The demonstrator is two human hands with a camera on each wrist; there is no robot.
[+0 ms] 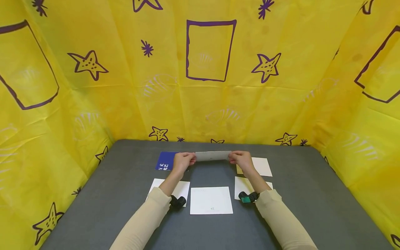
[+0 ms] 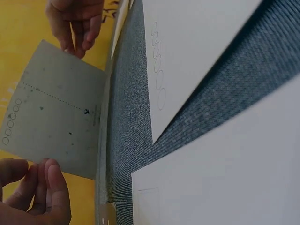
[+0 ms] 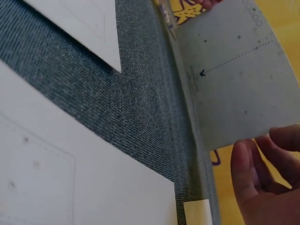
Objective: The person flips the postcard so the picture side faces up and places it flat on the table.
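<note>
My left hand (image 1: 184,160) and right hand (image 1: 243,160) pinch opposite ends of a postcard (image 1: 213,156) at the far side of the table. The card is tipped up and seen as a narrow strip in the head view. Both wrist views show its greyish face, with a row of small ovals, a dotted line and small specks; the left wrist view shows the postcard (image 2: 56,112) slightly bowed. Fingertips and thumb of the left hand (image 2: 37,194) meet at one edge. The right hand (image 3: 272,168) holds the other edge between thumb and fingers.
A blue card with white characters (image 1: 165,159) lies back left, partly behind my left hand. White cards lie front left (image 1: 182,189), front middle (image 1: 210,200) and front right (image 1: 242,184). A pale card (image 1: 263,166) lies back right. A yellow patterned curtain (image 1: 212,111) surrounds the dark table (image 1: 212,232).
</note>
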